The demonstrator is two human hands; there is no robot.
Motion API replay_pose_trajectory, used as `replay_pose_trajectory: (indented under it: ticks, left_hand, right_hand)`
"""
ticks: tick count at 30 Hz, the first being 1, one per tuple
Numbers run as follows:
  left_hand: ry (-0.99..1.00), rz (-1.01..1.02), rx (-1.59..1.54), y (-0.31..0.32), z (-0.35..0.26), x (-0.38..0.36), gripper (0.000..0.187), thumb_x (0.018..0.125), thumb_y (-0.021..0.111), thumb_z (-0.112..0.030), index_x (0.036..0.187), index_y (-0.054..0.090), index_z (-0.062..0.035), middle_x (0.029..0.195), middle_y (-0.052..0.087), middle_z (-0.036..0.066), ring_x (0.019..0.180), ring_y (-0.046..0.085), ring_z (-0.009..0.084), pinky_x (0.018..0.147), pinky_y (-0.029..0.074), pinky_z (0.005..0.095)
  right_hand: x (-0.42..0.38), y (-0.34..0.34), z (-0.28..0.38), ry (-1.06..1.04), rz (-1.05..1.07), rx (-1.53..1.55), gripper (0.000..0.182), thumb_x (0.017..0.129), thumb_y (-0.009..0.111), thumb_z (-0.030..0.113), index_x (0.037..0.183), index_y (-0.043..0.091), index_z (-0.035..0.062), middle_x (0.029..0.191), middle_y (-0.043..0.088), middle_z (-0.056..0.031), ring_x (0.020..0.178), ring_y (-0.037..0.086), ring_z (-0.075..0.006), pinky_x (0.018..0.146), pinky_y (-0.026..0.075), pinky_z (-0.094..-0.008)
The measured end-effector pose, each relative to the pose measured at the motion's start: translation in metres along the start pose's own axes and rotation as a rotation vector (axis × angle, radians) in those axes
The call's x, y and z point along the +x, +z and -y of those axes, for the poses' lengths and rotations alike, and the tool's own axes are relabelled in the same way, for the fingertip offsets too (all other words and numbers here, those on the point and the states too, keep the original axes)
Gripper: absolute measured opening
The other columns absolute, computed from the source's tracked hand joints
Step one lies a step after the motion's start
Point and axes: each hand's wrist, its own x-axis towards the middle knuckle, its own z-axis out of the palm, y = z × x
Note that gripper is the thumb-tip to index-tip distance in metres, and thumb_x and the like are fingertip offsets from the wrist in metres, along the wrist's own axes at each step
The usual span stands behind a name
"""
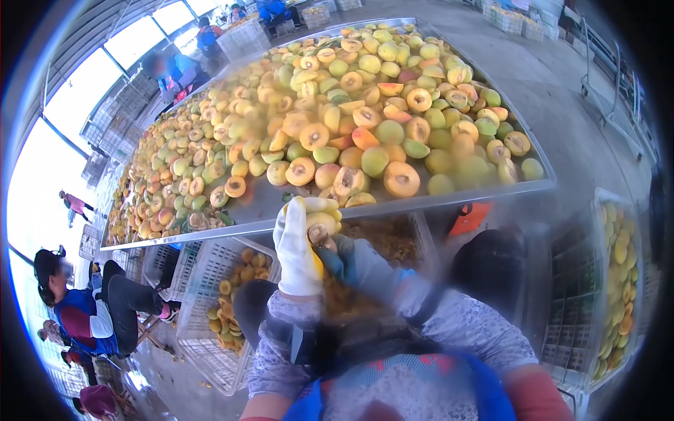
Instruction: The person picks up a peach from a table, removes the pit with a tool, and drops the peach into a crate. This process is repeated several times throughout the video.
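Just below the near edge of a metal table [393, 205] heaped with halved yellow-green fruit [400, 179], my two hands meet. My left hand [298, 245], in a white glove with yellow on its palm side, is closed round a cut fruit [321, 230]. The brown pit cavity of that fruit faces my other hand. My right hand [354, 263], in a bluish glove, presses against the fruit from the right. Its fingertips are blurred, and any tool in them cannot be made out. Beneath my hands is a crate [421, 242] with brownish pieces.
A white crate of fruit [203, 309] stands at lower left, and a tall crate of fruit [597, 281] at right. A seated person [88, 316] is at far left. More people are behind the table. An orange object [470, 217] lies under the table edge.
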Motion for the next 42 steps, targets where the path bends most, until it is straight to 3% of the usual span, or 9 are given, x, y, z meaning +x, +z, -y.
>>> replay_pose_trajectory:
  ticks: [7,9,10,11,15,27,33,38,42]
  left_hand:
    - [-0.154,0.255,-0.162,-0.025,-0.004,0.012,0.045,0.104,0.053,-0.039,0.116,0.059,0.0039,0.109,0.068,0.020,0.089,0.070,0.0303,0.081,0.060,0.0414]
    - [-0.118,0.241,-0.039,-0.026,-0.002,0.011,0.046,0.103,0.053,-0.042,0.114,0.060,0.0029,0.106,0.069,0.020,0.087,0.070,0.0300,0.080,0.059,0.0410]
    - [-0.097,0.232,0.022,-0.025,-0.003,0.010,0.047,0.103,0.053,-0.043,0.113,0.060,0.0024,0.105,0.069,0.019,0.087,0.070,0.0298,0.079,0.059,0.0407]
    - [-0.096,0.092,0.001,-0.016,0.000,0.008,0.055,0.103,0.048,-0.046,0.102,0.070,0.0040,0.089,0.072,0.017,0.072,0.069,0.0247,0.058,0.054,0.0299]
    - [-0.059,-0.083,-0.081,-0.004,0.002,0.000,0.053,0.103,0.050,-0.046,0.098,0.070,0.0031,0.086,0.072,0.017,0.066,0.068,0.0227,0.055,0.053,0.0284]
    - [0.008,0.053,-0.031,-0.007,-0.002,-0.009,0.055,0.104,0.049,-0.046,0.093,0.070,0.0034,0.084,0.071,0.019,0.068,0.068,0.0244,0.065,0.058,0.0342]
    - [-0.044,0.112,-0.229,-0.018,0.010,-0.003,0.049,0.104,0.050,-0.047,0.091,0.060,-0.0012,0.086,0.068,0.019,0.073,0.067,0.0291,0.068,0.057,0.0382]
    - [-0.107,0.217,-0.304,-0.019,0.004,-0.004,0.045,0.104,0.050,-0.046,0.089,0.057,-0.0042,0.083,0.066,0.018,0.070,0.065,0.0293,0.065,0.055,0.0398]
    - [-0.122,0.266,-0.229,-0.022,0.002,-0.004,0.044,0.104,0.050,-0.046,0.088,0.056,-0.0052,0.082,0.066,0.018,0.067,0.063,0.0286,0.062,0.054,0.0393]
  right_hand:
    - [-0.004,-0.021,0.014,-0.052,0.068,-0.406,0.035,0.106,0.048,0.029,0.110,0.066,-0.0009,0.090,0.071,-0.0225,0.088,0.067,-0.0404,0.076,0.052,-0.0462]
    - [-0.004,-0.018,0.004,-0.174,0.044,-0.474,0.036,0.106,0.049,0.029,0.106,0.068,-0.0016,0.087,0.071,-0.0213,0.083,0.069,-0.0333,0.075,0.052,-0.0437]
    - [-0.004,-0.013,0.004,-0.121,0.042,-0.290,0.038,0.106,0.050,0.031,0.105,0.068,-0.0019,0.086,0.071,-0.0206,0.082,0.067,-0.0281,0.074,0.051,-0.0418]
    - [-0.005,-0.007,0.007,-0.067,0.040,-0.106,0.039,0.106,0.051,0.032,0.104,0.068,-0.0022,0.085,0.071,-0.0199,0.081,0.066,-0.0229,0.074,0.051,-0.0399]
    - [-0.011,-0.010,0.046,0.294,0.176,0.239,0.044,0.106,0.053,0.037,0.101,0.069,-0.0042,0.084,0.072,-0.0184,0.082,0.057,-0.0106,0.074,0.049,-0.0349]
    - [-0.024,0.012,0.027,0.118,0.033,0.294,0.041,0.107,0.050,0.035,0.100,0.070,-0.0007,0.077,0.068,-0.0068,0.076,0.060,-0.0153,0.074,0.050,-0.0356]
    - [-0.015,-0.019,0.042,0.476,0.424,0.359,0.043,0.109,0.046,0.038,0.098,0.069,0.0028,0.076,0.060,-0.0001,0.078,0.055,-0.0097,0.076,0.048,-0.0297]
    - [-0.025,-0.009,0.022,0.401,0.450,0.603,0.039,0.109,0.046,0.036,0.099,0.067,0.0045,0.077,0.061,0.0026,0.078,0.055,-0.0063,0.074,0.047,-0.0253]
    - [-0.026,-0.010,0.062,0.440,0.338,0.357,0.035,0.110,0.043,0.030,0.103,0.066,0.0041,0.077,0.062,0.0028,0.077,0.056,-0.0059,0.076,0.047,-0.0251]
